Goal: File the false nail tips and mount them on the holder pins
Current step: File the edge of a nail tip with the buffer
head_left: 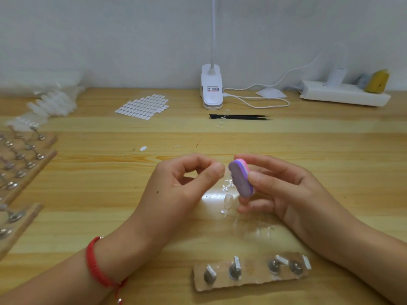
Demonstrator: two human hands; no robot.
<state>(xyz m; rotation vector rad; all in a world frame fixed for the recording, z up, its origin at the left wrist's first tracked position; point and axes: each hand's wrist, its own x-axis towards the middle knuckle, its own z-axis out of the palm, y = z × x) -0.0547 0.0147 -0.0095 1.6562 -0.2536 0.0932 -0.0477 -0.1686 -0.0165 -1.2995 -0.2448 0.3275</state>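
A plain, pale grey-white wall [110,29] closed off the back, meeting a tabletop [88,194] of light yellowish wooden planks whose grain ran left to right. A white clip lamp [211,86] stood against the wall near the middle, its thin neck rising out of view. A white cable [264,104] looped across the wood toward a white power strip [343,96] on the right. A bright glare lay on the tabletop's centre.

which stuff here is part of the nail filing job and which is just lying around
Job: nail tip pinched in left hand; purple file in right hand; loose tips; pin holder.
Lying about: tweezers; lamp clamp; power strip.
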